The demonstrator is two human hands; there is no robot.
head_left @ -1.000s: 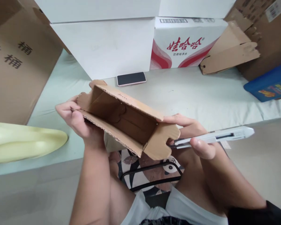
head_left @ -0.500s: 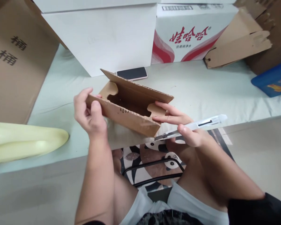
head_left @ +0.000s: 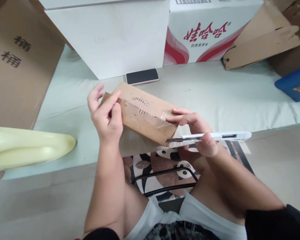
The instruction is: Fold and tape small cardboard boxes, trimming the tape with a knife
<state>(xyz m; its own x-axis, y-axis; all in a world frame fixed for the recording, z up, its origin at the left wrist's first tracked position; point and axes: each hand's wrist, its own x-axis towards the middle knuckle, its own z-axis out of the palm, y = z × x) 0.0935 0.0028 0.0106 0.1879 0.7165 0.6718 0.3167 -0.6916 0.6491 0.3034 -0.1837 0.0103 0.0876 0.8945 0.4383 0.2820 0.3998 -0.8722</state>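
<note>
Two hands hold a small cardboard box point(head_left: 145, 113) just above the near edge of the desk point(head_left: 227, 96): the left hand point(head_left: 106, 115) is clasped around its left end with the index finger lying along the top, while the right hand point(head_left: 197, 131) presses fingertips on the taped right end and also grips a white utility knife point(head_left: 210, 137), blade pointing left just under the box's near corner. A phone point(head_left: 142, 76) lies just beyond the box, in front of a big white carton point(head_left: 107, 33), and a pale yellow object point(head_left: 27, 148) rests at the far left.
</note>
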